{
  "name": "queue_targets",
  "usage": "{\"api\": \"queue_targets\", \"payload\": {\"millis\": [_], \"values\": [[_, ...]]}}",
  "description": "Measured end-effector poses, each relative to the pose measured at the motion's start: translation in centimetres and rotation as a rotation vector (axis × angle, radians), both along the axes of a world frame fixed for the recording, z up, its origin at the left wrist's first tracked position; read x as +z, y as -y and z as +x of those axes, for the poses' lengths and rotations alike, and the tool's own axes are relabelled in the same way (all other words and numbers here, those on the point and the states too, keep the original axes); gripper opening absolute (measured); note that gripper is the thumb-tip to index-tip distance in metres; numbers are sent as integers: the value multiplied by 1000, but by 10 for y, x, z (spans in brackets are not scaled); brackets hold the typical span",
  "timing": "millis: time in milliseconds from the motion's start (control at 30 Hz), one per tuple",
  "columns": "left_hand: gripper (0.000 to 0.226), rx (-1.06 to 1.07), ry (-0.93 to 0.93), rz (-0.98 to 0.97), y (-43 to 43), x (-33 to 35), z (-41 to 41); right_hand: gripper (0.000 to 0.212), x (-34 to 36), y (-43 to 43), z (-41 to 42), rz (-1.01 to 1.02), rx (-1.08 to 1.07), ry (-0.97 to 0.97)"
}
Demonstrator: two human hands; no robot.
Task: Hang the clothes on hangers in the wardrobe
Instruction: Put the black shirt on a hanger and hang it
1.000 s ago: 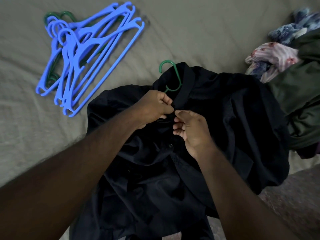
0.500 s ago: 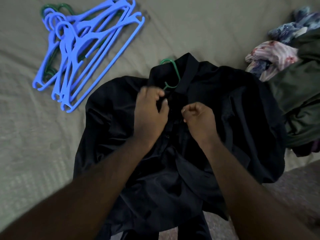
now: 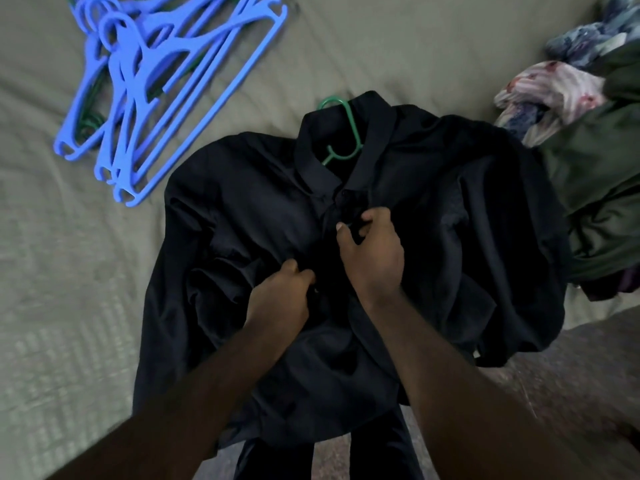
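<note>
A black collared shirt [image 3: 242, 216] lies front up on the bed, hanging over its near edge. A green hanger [image 3: 348, 123] sits inside it, its hook poking out of the collar. My left hand [image 3: 280, 296] pinches the shirt's front placket at mid chest. My right hand [image 3: 370, 251] grips the placket a little higher, just below the collar, thumb and fingers curled on the cloth. The hanger's shoulders are hidden under the fabric.
A pile of blue hangers [image 3: 166, 74], with a few green ones beneath, lies at the back left on the grey-green bedsheet [image 3: 62, 271]. A heap of other clothes [image 3: 595, 161] sits at the right. The floor [image 3: 571, 393] shows at the lower right.
Both hands have slid down from the collar along the shirt's front. The collar now lies closed around the hanger's neck, and my left hand sits lower than my right.
</note>
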State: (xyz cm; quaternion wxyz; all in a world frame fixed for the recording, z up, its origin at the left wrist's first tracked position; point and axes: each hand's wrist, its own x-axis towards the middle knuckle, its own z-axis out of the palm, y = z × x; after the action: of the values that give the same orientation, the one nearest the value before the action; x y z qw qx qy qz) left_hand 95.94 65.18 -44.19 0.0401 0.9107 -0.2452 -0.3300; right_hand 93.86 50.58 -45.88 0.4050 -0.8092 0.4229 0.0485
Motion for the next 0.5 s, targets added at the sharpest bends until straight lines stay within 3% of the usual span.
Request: {"api": "queue_targets", "payload": {"millis": [133,267,500], "values": [[29,111,30,-209,7,4,3,21,-1,10,6,-111,74,47],[23,339,38,-468,34,-2,17,17,4,24,7,-63,139,28],[18,364,22,-383,62,-29,28,16,16,34,-8,33,133,-31]]}}
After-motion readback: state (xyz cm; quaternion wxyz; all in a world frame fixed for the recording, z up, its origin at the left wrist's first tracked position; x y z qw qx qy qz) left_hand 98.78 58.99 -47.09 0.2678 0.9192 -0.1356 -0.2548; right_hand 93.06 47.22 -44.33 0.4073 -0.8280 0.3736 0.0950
